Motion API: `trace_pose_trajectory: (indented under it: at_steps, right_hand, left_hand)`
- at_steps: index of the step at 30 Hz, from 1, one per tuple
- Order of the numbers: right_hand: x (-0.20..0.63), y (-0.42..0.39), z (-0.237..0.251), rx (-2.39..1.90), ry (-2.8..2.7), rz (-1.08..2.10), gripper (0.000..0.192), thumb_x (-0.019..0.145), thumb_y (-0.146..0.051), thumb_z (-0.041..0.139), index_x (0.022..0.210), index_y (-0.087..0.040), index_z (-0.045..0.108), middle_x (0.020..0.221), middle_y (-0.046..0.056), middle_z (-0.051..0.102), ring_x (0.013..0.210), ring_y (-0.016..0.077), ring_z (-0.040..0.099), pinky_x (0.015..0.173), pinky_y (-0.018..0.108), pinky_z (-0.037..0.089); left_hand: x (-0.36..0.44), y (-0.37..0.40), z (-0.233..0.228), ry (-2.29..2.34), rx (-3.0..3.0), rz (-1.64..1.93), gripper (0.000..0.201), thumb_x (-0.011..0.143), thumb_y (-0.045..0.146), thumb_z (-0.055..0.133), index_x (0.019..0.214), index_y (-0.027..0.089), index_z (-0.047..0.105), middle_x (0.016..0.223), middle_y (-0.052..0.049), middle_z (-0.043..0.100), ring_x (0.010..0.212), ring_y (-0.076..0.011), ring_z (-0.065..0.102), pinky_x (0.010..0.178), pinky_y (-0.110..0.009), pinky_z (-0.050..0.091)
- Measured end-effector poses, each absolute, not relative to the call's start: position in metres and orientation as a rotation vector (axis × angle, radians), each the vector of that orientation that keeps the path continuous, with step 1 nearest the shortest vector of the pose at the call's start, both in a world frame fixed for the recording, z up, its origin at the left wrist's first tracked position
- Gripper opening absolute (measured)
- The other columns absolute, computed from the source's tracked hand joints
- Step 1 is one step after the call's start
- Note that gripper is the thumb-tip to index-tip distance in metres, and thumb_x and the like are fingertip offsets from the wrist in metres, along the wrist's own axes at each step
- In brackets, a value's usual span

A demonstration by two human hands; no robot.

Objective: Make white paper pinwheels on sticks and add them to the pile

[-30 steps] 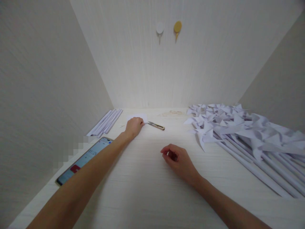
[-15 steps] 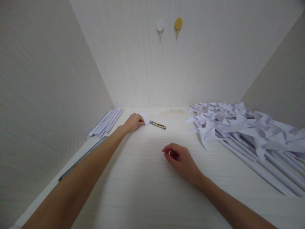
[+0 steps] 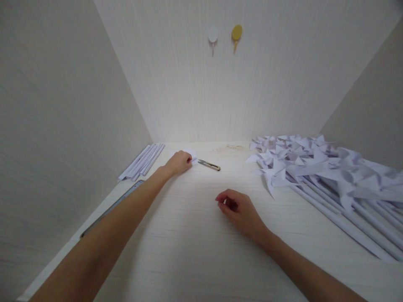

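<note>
My left hand reaches far across the pale table and pinches a small white paper sheet lying near the back wall. A small pair of snips lies just right of that hand, not touched. My right hand rests on the table nearer to me, fingers loosely curled, holding nothing that I can see. A large heap of white paper pinwheels on rolled paper sticks spreads over the right side, apart from both hands.
A bundle of rolled white paper sticks lies by the left wall. A phone sits under my left forearm, mostly hidden. Two wall hooks, white and yellow, hang on the back wall. Walls enclose three sides.
My left hand has gathered the paper sheet a little, so less of it shows. My forearm now covers most of the phone. The right hand has barely shifted.
</note>
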State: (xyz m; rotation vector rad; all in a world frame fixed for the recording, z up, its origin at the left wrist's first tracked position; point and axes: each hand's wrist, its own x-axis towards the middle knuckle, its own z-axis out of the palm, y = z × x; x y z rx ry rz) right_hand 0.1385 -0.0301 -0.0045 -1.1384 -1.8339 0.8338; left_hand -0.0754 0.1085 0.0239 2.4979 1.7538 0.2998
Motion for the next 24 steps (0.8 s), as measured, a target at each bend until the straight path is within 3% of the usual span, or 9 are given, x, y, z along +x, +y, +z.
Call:
trace_pose_trajectory:
  at_steps: [5, 10, 12, 14, 18, 22, 24]
  right_hand:
    - [0.138, -0.030, -0.004, -1.131, -1.823, 0.830, 0.014, 0.065, -0.009, 0.047, 0.069, -0.016, 0.059, 0.051, -0.004, 0.048, 0.045, 0.0077, 0.040, 0.045, 0.020, 0.034]
    - [0.138, -0.030, -0.006, -1.120, -1.811, 0.829, 0.014, 0.064, -0.008, 0.047, 0.068, -0.016, 0.058, 0.051, -0.004, 0.048, 0.045, 0.0072, 0.040, 0.045, 0.020, 0.034]
    - [0.138, -0.029, -0.006, -1.116, -1.792, 0.843, 0.014, 0.064, -0.009, 0.047, 0.068, -0.016, 0.058, 0.050, -0.005, 0.047, 0.045, 0.0069, 0.039, 0.044, 0.020, 0.033]
    - [0.138, -0.028, -0.007, -1.120, -1.755, 0.869, 0.013, 0.064, -0.010, 0.048, 0.067, -0.016, 0.059, 0.049, -0.005, 0.047, 0.044, 0.0070, 0.039, 0.044, 0.020, 0.032]
    - [0.140, -0.026, -0.007, -1.154, -1.603, 0.968, 0.010, 0.063, -0.016, 0.051, 0.068, -0.016, 0.060, 0.048, -0.005, 0.045, 0.044, 0.0075, 0.039, 0.043, 0.021, 0.031]
    - [0.143, -0.022, -0.005, -1.112, -1.398, 1.070, 0.010, 0.058, -0.021, 0.054, 0.066, -0.016, 0.059, 0.048, -0.005, 0.045, 0.044, 0.0077, 0.038, 0.043, 0.022, 0.029]
    - [0.146, -0.019, -0.005, -1.081, -1.305, 1.095, 0.011, 0.055, -0.021, 0.057, 0.064, -0.016, 0.059, 0.050, -0.005, 0.048, 0.045, 0.0077, 0.040, 0.043, 0.022, 0.029]
  left_hand:
    - [-0.063, 0.097, 0.012, 1.983, 2.559, 0.336, 0.030, 0.075, 0.011, 0.036, 0.073, 0.007, 0.065, 0.084, -0.021, 0.065, 0.081, -0.0265, 0.061, 0.074, -0.037, 0.043]
    - [-0.066, 0.094, 0.021, 2.126, 2.540, 0.504, 0.032, 0.079, 0.012, 0.033, 0.080, 0.007, 0.065, 0.092, -0.020, 0.065, 0.087, -0.0268, 0.060, 0.075, -0.038, 0.044]
    - [-0.069, 0.095, 0.031, 2.144, 2.513, 0.683, 0.030, 0.080, 0.015, 0.036, 0.082, 0.009, 0.065, 0.093, -0.017, 0.066, 0.089, -0.0241, 0.060, 0.079, -0.036, 0.043]
    - [-0.068, 0.093, 0.042, 2.044, 2.385, 1.155, 0.022, 0.078, 0.019, 0.044, 0.077, 0.011, 0.065, 0.089, -0.012, 0.067, 0.085, -0.0204, 0.061, 0.079, -0.032, 0.044]
    - [-0.054, 0.073, 0.054, 1.744, 1.747, 1.847, 0.018, 0.071, 0.029, 0.055, 0.063, 0.014, 0.058, 0.061, -0.001, 0.060, 0.059, -0.0123, 0.055, 0.057, -0.022, 0.043]
    - [-0.038, 0.036, 0.043, 1.474, 1.350, 1.795, 0.017, 0.068, 0.032, 0.055, 0.065, 0.016, 0.051, 0.046, 0.007, 0.044, 0.039, -0.0063, 0.038, 0.038, -0.017, 0.026]
    - [-0.033, 0.019, 0.032, 1.381, 1.251, 1.662, 0.020, 0.066, 0.035, 0.057, 0.067, 0.017, 0.049, 0.044, 0.007, 0.045, 0.037, -0.0059, 0.037, 0.036, -0.016, 0.024]
